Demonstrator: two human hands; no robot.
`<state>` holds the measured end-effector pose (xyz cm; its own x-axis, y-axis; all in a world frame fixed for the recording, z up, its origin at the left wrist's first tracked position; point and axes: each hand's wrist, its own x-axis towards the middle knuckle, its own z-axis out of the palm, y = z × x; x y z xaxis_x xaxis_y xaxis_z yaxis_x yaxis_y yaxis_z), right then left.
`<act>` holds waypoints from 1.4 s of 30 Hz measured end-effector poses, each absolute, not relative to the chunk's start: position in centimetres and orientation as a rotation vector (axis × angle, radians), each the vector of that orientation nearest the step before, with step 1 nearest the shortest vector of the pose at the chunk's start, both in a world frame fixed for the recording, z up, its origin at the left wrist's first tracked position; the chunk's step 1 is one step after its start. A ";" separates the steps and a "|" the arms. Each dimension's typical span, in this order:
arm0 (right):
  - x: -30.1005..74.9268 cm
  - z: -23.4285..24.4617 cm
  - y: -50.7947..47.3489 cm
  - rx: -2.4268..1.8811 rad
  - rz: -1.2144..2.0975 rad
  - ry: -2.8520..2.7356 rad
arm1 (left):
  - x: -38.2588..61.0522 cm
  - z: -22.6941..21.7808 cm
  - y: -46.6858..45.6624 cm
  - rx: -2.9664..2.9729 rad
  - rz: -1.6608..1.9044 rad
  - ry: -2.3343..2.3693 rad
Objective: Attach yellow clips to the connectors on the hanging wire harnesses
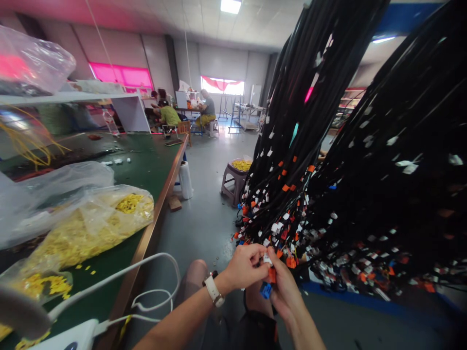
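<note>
Near centre, the left hand (243, 267) and right hand (284, 284) pinch a white connector (267, 259), apparently manipulating it, which calls for steady fingers.

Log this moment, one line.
left hand: at white connector | right hand: holding it | blue connector: below | yellow pieces: bagged, on table | cable bundles: hanging right

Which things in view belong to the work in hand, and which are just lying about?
In the work:
- left hand and right hand
- white connector at their fingers
- orange connector and blue connector below it
- hanging black cables, probably

Apparently lying about:
- bottle
- pale roll
- bag of yellow pieces (untouched; possibly related)
</note>
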<state>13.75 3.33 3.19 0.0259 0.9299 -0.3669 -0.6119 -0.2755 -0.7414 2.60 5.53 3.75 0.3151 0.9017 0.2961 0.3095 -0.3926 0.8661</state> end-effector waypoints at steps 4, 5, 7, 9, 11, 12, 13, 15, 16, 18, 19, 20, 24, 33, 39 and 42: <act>13.7 3.3 3.3 -1.016 1.586 -0.433 | 2.7 3.6 5.4 1.868 1.087 1.070; 13.7 3.4 3.3 -1.017 1.585 -0.425 | 2.8 3.6 5.4 1.862 1.091 1.068; 13.6 3.5 3.2 -1.023 1.583 -0.409 | 2.8 3.5 5.5 1.851 1.094 1.074; 13.6 3.6 3.2 -1.033 1.585 -0.403 | 2.9 3.3 5.5 1.840 1.097 1.083; 13.7 3.6 3.2 -1.034 1.586 -0.410 | 2.8 3.2 5.5 1.832 1.094 1.082; 13.7 3.6 3.2 -1.029 1.583 -0.414 | 2.8 3.2 5.6 1.830 1.087 1.076; 13.7 3.5 3.2 -1.026 1.579 -0.416 | 2.8 3.2 5.6 1.829 1.077 1.070; 13.7 3.2 3.2 -1.028 1.576 -0.414 | 2.6 3.2 5.6 1.822 1.051 1.061; 13.7 3.1 3.2 -1.031 1.574 -0.411 | 2.6 3.2 5.6 1.815 1.040 1.058; 13.7 2.8 3.3 -1.030 1.570 -0.410 | 2.5 3.2 5.7 1.796 1.031 1.059; 13.6 2.7 3.3 -1.027 1.569 -0.412 | 2.5 3.1 5.7 1.781 1.031 1.060; 13.6 2.7 3.3 -1.030 1.563 -0.416 | 2.5 3.2 5.7 1.764 1.030 1.058; 13.6 2.7 3.4 -1.069 1.531 -0.404 | 2.3 3.2 6.1 1.598 1.048 1.041; 14.3 3.8 3.2 -1.012 1.616 -0.530 | 1.7 3.0 6.8 1.108 1.053 0.891; 14.2 4.3 3.0 -1.028 1.621 -0.610 | 1.3 2.6 7.1 0.599 1.100 0.873; 14.2 3.9 3.2 -1.055 1.566 -0.648 | 0.7 1.5 7.8 0.298 1.139 0.851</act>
<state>14.21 3.21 3.91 -0.0179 0.9569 -0.2900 -0.4718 -0.2638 -0.8413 0.70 7.77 1.48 0.1551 0.8845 -0.4400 -0.6725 0.4208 0.6088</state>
